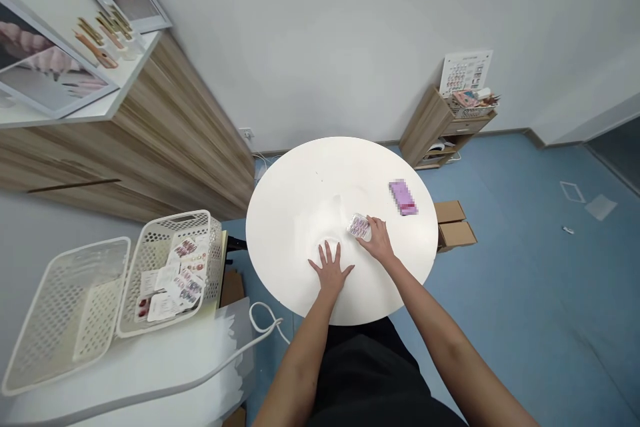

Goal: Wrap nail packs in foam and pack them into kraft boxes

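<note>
We are looking forward and down from the person's head, close above the left hand (330,270) and right hand (377,241). We are framing the round white surface (300,200) below them.

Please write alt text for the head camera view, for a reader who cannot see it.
At a round white table, the right hand holds a small clear case of pink-patterned items and the left hand lies flat. A blurred pink packet lies nearby, and a white basket of printed cards stands to the left.
</note>
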`<state>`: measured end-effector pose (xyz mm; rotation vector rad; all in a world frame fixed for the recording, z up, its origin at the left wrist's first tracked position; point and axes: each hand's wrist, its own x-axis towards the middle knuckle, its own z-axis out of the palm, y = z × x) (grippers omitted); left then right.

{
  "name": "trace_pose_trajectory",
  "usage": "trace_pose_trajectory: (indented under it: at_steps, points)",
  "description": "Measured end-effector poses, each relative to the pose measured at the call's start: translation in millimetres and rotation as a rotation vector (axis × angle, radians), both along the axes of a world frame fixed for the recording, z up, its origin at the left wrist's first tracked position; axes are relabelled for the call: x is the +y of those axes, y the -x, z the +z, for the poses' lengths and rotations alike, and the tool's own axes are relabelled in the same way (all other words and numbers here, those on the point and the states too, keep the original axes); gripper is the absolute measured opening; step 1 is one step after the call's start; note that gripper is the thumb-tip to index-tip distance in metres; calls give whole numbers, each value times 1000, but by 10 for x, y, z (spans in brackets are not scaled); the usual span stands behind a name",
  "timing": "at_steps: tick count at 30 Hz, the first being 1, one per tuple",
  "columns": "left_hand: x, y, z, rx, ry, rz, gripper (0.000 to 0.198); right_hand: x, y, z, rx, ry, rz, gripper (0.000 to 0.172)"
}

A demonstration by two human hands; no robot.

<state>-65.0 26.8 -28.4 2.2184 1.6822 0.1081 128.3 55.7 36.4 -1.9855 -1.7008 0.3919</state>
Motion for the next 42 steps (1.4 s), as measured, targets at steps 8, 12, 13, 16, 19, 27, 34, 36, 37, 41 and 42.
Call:
trace_pose_trajectory:
  at_steps: [8,12,13,16,19,27,34,36,37,41,42]
  points:
    - [-235,652,13,-37,-66,-147,82,-65,512,-167,-30,101,274,76]
    - [-465,1096,8,-30,-92,-236,71,-91,794,-335,-54,151,387,75]
    - [-509,1169,21,-35,-92,-263,66,-96,850,-373,-57,161,405,75]
    - [-604,1297,81,-53,-83,-315,54,-111,970,-471,-67,188,454,76]
    - [-653,1335,143,-55,-71,-331,47,-133,1034,-560,-71,199,475,78]
    - [-491,1224,225,30,-116,-394,32,-312,1047,-646,-71,137,395,76]
    - [-312,1136,204,-77,-93,-383,18,-914,938,-462,-74,51,551,56]
    - [-324,1140,209,-159,-56,-400,17,-1049,926,-447,-108,52,572,48]
    - [-337,1145,217,-204,-34,-406,18,-1090,920,-447,-125,58,569,41]
    - [-353,1168,298,-337,46,-365,19,-1054,861,-447,-91,132,526,25]
    - [-328,1174,330,-359,59,-334,19,-996,840,-439,-44,156,495,23]
